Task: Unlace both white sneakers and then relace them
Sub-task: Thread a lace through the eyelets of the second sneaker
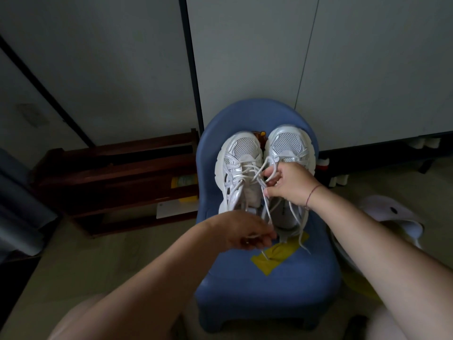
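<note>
Two white sneakers stand side by side on a blue plastic chair [306,273], toes pointing away from me. The left sneaker [241,165] has loosened white laces across its tongue. The right sneaker [288,143] is partly hidden by my right hand [289,184], whose fingers pinch lace strands [266,207] between the two shoes. My left hand [241,231] is lower, near the heels, closed on a lace end that trails down over a yellow tape patch [282,253]. Other lace ends hang loose over the seat.
A dark wooden rack [117,177] stands left of the chair, against the white wall panels. A white and lilac slipper [394,217] lies on the floor to the right. Small bottles [323,163] sit under a dark ledge at the right.
</note>
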Tool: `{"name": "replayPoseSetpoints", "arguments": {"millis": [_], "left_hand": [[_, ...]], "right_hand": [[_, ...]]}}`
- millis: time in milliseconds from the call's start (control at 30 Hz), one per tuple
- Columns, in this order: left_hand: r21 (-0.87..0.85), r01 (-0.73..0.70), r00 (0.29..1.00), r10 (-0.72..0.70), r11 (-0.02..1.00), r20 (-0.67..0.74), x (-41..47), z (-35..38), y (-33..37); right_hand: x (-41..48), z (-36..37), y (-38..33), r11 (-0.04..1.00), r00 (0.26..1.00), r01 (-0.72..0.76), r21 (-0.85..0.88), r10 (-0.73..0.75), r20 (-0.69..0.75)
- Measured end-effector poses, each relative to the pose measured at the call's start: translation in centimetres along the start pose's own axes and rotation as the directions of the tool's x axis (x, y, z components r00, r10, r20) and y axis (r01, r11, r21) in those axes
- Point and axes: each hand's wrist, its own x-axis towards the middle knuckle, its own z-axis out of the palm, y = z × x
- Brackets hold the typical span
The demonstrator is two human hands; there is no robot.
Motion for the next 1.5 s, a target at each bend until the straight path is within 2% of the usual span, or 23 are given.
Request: {"name": "replayPoseSetpoints", "arguments": {"millis": [67,167,233,300,400,533,633,700,767,800,833,900,1033,1133,1200,1300,1500], "left_hand": [[0.024,0.007,0.998,-0.008,1.0,0.054,-0.2,-0.2,-0.5],[-0.257,-0.038,0.998,0.027,0.966,-0.049,0.2,0.2,-0.2],[-0.505,-0.079,0.995,0.034,0.859,-0.098,0.8,0.6,0.4],[-0.698,-0.105,0.989,0.002,0.709,-0.147,1.5,0.8,1.2],[-0.795,-0.128,0.975,-0.073,0.593,-0.211,2.5,1.3,1.9],[-0.73,-0.155,0.958,-0.079,0.666,-0.276,3.2,1.6,1.6],[-0.553,-0.125,0.965,-0.029,0.824,-0.262,2.7,1.7,1.0],[-0.337,-0.037,0.982,-0.028,0.941,-0.187,1.6,1.7,0.4],[-0.141,0.023,0.998,-0.031,0.99,-0.057,0.1,1.8,-0.1],[-0.098,0.027,1.0,-0.027,0.995,0.003,-0.5,2.0,-0.2],[-0.103,0.026,0.999,-0.023,0.994,0.034,-0.9,2.0,-0.2],[-0.237,0.018,1.0,-0.016,0.971,0.011,-1.0,2.0,0.3],[-0.593,-0.059,0.992,-0.018,0.803,-0.123,0.3,1.7,1.5],[-0.707,-0.064,0.978,-0.095,0.704,-0.184,1.3,1.9,1.8],[-0.713,-0.104,0.964,-0.106,0.694,-0.244,1.7,1.9,1.8],[-0.642,-0.129,0.96,-0.067,0.756,-0.271,1.7,1.9,1.6],[-0.338,0.003,0.988,-0.054,0.941,-0.142,-0.3,2.2,0.4]], "right_hand": [[0.1,0.1,0.1,1.0,1.0,0.006,-0.003,-0.006,-0.009],[0.1,0.2,0.2,1.0,1.0,0.002,0.011,-0.001,-0.018],[0.1,0.2,0.2,1.0,1.0,0.012,0.006,-0.012,-0.024],[0.1,0.3,0.3,1.0,0.999,0.025,-0.005,-0.025,-0.035],[0.1,0.3,0.4,1.0,0.999,0.028,-0.007,-0.028,-0.035],[0.1,0.2,0.3,1.0,1.0,0.013,-0.007,-0.013,-0.02],[0.1,0.2,0.2,0.999,0.999,0.033,-0.013,-0.033,-0.028],[0.0,0.2,0.2,0.998,0.998,0.052,-0.033,-0.053,-0.031],[0.0,0.1,0.1,0.997,0.998,0.065,-0.042,-0.066,-0.019],[-0.1,0.1,0.1,0.997,0.998,0.065,-0.035,-0.065,-0.011],[-0.1,0.1,0.1,0.998,0.998,0.061,-0.026,-0.061,-0.007],[-0.1,0.2,0.1,0.998,0.998,0.055,-0.023,-0.055,-0.009],[-0.3,0.2,-0.1,0.997,0.997,0.067,-0.045,-0.069,-0.025],[-0.4,0.2,-0.1,0.996,0.997,0.068,-0.066,-0.069,-0.02],[-0.5,0.1,-0.2,0.996,0.998,0.066,-0.062,-0.067,-0.019],[-0.5,0.1,-0.3,0.996,0.998,0.067,-0.056,-0.068,-0.014],[-0.6,0.0,-0.5,0.997,0.998,0.069,-0.017,-0.069,-0.011]]}}
